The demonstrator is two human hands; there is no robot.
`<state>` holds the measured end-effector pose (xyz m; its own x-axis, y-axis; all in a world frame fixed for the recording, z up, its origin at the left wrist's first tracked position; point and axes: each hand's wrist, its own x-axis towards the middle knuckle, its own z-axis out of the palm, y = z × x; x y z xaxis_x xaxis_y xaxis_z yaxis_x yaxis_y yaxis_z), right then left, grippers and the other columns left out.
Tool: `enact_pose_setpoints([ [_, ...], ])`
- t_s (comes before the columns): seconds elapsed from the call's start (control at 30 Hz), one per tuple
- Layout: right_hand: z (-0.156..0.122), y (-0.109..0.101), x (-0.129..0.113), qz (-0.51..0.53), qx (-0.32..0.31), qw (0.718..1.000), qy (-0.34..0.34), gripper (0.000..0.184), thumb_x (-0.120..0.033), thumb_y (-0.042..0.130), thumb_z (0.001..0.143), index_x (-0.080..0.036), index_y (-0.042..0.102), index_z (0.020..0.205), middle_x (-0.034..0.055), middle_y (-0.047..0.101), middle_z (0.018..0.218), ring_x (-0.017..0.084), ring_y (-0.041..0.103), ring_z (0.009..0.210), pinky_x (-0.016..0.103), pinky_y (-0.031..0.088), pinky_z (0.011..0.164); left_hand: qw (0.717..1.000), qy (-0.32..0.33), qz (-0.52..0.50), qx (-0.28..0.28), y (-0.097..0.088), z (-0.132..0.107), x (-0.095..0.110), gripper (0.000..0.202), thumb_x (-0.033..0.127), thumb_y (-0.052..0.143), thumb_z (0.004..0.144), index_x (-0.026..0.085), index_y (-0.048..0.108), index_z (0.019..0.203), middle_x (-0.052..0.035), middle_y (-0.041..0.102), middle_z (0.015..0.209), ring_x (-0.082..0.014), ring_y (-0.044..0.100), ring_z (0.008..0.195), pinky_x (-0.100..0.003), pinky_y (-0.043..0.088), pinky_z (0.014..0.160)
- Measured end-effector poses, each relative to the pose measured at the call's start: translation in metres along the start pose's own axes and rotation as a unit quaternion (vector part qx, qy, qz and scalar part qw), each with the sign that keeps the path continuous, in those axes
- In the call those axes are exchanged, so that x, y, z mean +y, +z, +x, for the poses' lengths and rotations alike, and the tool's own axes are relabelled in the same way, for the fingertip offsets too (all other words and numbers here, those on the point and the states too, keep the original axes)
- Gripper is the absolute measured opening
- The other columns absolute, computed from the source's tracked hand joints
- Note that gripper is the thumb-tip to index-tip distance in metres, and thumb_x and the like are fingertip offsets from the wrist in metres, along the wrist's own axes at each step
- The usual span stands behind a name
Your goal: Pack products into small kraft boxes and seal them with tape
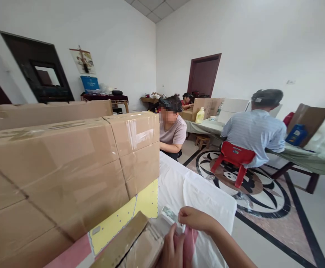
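At the bottom of the view my right hand (196, 219) is closed in a pinch on a small white packet (170, 216) with green print. My left hand (172, 251) is just below it, fingers curled against a pink item (189, 242) and the edge of a small taped cardboard box (134, 245). Both hands work over a table with a white cloth (196, 190). A yellow sheet (140, 208) lies under the boxes.
Large taped cardboard boxes (67, 167) fill the left. A person (172, 128) crouches behind the table. Another person (254, 130) sits on a red chair (235, 158) at a cloth-covered table (304, 156) with a yellow bottle (199, 115) and boxes. Patterned floor lies to the right.
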<state>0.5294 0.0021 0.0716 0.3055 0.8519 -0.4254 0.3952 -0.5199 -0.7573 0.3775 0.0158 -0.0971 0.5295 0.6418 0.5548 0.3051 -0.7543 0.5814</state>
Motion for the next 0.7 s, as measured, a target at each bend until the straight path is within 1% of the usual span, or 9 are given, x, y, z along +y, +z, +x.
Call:
enact_pose_setpoints([
  [0.07, 0.002, 0.008, 0.007, 0.001, 0.017, 1.0, -0.006, 0.005, -0.02, 0.055, 0.079, -0.018, 0.056, 0.074, -0.0032, 0.052, 0.071, 0.012, 0.044, 0.068, 0.024, 0.032, 0.062, 0.999, -0.016, -0.014, -0.026, -0.009, 0.003, 0.0, 0.054, 0.016, 0.056, 0.08, 0.021, 0.062, 0.133, -0.0167, 0.049, 0.154, -0.0346, 0.056, 0.134, -0.046, 0.052, 0.105],
  [0.17, 0.005, 0.022, 0.015, -0.019, 0.065, 0.998, -0.011, 0.011, -0.017, 0.049, 0.083, -0.018, 0.055, 0.073, -0.0005, 0.058, 0.075, 0.014, 0.05, 0.073, 0.026, 0.036, 0.068, 0.998, -0.04, -0.033, -0.026, -0.019, 0.011, 0.005, 0.06, 0.02, 0.049, 0.088, 0.013, 0.044, 0.148, -0.0201, 0.038, 0.161, -0.0315, 0.045, 0.144, -0.042, 0.046, 0.113],
  [0.23, 0.006, 0.028, 0.017, -0.023, 0.099, 0.995, -0.019, 0.014, -0.017, 0.047, 0.085, -0.018, 0.055, 0.073, 0.0014, 0.061, 0.079, 0.015, 0.054, 0.078, 0.027, 0.038, 0.072, 0.998, -0.048, -0.038, -0.03, -0.024, 0.016, 0.01, 0.061, 0.022, 0.044, 0.093, 0.012, 0.034, 0.152, -0.0206, 0.033, 0.163, -0.0292, 0.039, 0.148, -0.042, 0.042, 0.117],
  [0.33, 0.003, 0.033, 0.016, -0.011, 0.121, 0.992, -0.021, 0.016, -0.021, 0.048, 0.087, -0.018, 0.057, 0.075, 0.0026, 0.063, 0.081, 0.017, 0.057, 0.083, 0.027, 0.039, 0.074, 0.997, -0.059, -0.034, -0.037, -0.034, 0.021, 0.017, 0.058, 0.021, 0.04, 0.096, 0.012, 0.031, 0.153, -0.0192, 0.029, 0.165, -0.026, 0.034, 0.152, -0.04, 0.039, 0.12],
  [0.47, -0.003, 0.03, 0.009, -0.022, 0.123, 0.992, -0.011, 0.015, -0.024, 0.052, 0.088, -0.018, 0.064, 0.081, 0.0036, 0.065, 0.082, 0.02, 0.061, 0.088, 0.029, 0.041, 0.077, 0.996, -0.051, -0.039, -0.066, -0.051, 0.024, 0.024, 0.058, 0.027, 0.042, 0.099, 0.015, 0.031, 0.154, -0.0175, 0.023, 0.168, -0.0252, 0.026, 0.155, -0.041, 0.035, 0.122],
  [0.53, -0.006, 0.028, 0.004, -0.032, 0.11, 0.993, -0.015, 0.016, -0.025, 0.055, 0.09, -0.017, 0.067, 0.084, 0.0054, 0.067, 0.086, 0.021, 0.062, 0.089, 0.031, 0.043, 0.077, 0.994, -0.048, -0.05, -0.081, -0.057, 0.027, 0.03, 0.063, 0.031, 0.046, 0.098, 0.016, 0.028, 0.156, -0.017, 0.027, 0.167, -0.0253, 0.027, 0.154, -0.041, 0.034, 0.123],
  [0.6, -0.01, 0.025, -0.002, -0.041, 0.088, 0.995, -0.028, 0.018, -0.03, 0.058, 0.093, -0.015, 0.068, 0.092, 0.0072, 0.068, 0.092, 0.021, 0.064, 0.089, 0.032, 0.047, 0.078, 0.992, -0.079, -0.055, -0.085, -0.06, 0.033, 0.038, 0.07, 0.035, 0.052, 0.096, 0.017, 0.024, 0.158, -0.0164, 0.033, 0.165, -0.0261, 0.035, 0.151, -0.039, 0.038, 0.12],
  [0.7, -0.016, 0.024, -0.01, -0.055, 0.051, 0.995, -0.069, 0.028, -0.038, 0.061, 0.097, -0.014, 0.066, 0.11, 0.0077, 0.068, 0.108, 0.02, 0.066, 0.094, 0.037, 0.055, 0.083, 0.986, -0.144, -0.034, -0.077, -0.059, 0.044, 0.053, 0.082, 0.042, 0.06, 0.09, 0.019, 0.021, 0.158, -0.017, 0.036, 0.163, -0.0299, 0.049, 0.142, -0.037, 0.051, 0.105],
])
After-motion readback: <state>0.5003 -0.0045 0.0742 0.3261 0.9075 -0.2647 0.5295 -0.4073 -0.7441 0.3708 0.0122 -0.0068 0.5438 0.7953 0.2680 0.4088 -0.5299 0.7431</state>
